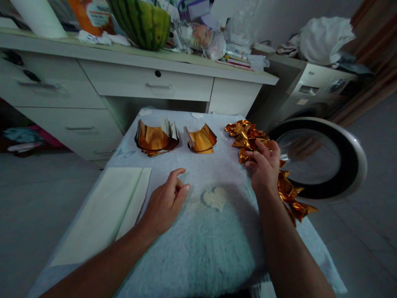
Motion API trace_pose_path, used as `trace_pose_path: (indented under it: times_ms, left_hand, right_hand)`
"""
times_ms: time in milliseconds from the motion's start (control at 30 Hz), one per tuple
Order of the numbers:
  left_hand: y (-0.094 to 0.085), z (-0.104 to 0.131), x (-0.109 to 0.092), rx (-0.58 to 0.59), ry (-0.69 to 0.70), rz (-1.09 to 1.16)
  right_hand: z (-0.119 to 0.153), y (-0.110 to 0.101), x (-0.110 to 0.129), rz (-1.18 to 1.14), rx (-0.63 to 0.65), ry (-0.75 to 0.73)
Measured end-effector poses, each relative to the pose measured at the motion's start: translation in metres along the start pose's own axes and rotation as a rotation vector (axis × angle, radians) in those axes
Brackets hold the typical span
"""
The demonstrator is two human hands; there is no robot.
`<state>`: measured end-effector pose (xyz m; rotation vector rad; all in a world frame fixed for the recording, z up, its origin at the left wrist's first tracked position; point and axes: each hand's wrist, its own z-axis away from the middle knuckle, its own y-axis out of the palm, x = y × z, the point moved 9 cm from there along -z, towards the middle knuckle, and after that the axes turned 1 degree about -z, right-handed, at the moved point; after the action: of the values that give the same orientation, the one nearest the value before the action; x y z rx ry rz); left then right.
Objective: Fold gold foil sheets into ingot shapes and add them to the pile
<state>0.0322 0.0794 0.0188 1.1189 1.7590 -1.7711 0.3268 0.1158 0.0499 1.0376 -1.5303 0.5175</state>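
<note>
My right hand (265,167) reaches over a heap of folded gold foil pieces (245,134) on the right side of the cloth-covered table (214,236). Its fingers are spread and touch or nearly touch the foil; I see nothing gripped in them. More gold foil pieces (290,192) lie past the wrist along the table's right edge. My left hand (167,200) hovers above the middle of the cloth, index finger and thumb apart, holding nothing. Beyond it stand two curled stacks of gold foil sheets, a larger stack (153,138) and a smaller stack (202,140).
Pale folded paper (99,207) lies at the table's left. Behind stands a white drawer cabinet (149,78) topped by a cut watermelon (141,22), plastic bags and other items. A washing machine's open round door (356,159) juts close to the table's right edge.
</note>
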Motion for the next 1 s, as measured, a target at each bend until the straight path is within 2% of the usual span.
trace_pose_path:
  times_ms: [133,300,533,667,833,1000]
  left_hand:
    - [0.001,0.0,0.001,0.015,-0.013,-0.023]
    - [0.003,0.0,0.002,0.022,0.003,-0.05]
    - [0.004,0.0,0.002,0.023,0.03,-0.115]
    - [0.003,-0.001,0.001,0.017,0.034,-0.133]
    - [0.003,-0.003,0.001,0.02,0.017,-0.134]
    - [0.006,-0.003,0.003,0.04,0.01,-0.139]
  right_hand:
    - [0.009,0.014,-0.006,0.043,0.069,-0.013]
    - [0.025,0.034,-0.024,0.252,0.212,0.006]
    - [0.024,0.032,-0.036,0.278,0.234,0.089]
    - [0.028,0.038,-0.04,0.242,0.277,0.119]
    - [0.038,0.053,-0.044,0.239,0.389,0.151]
    - [0.052,0.069,-0.043,0.384,0.549,0.169]
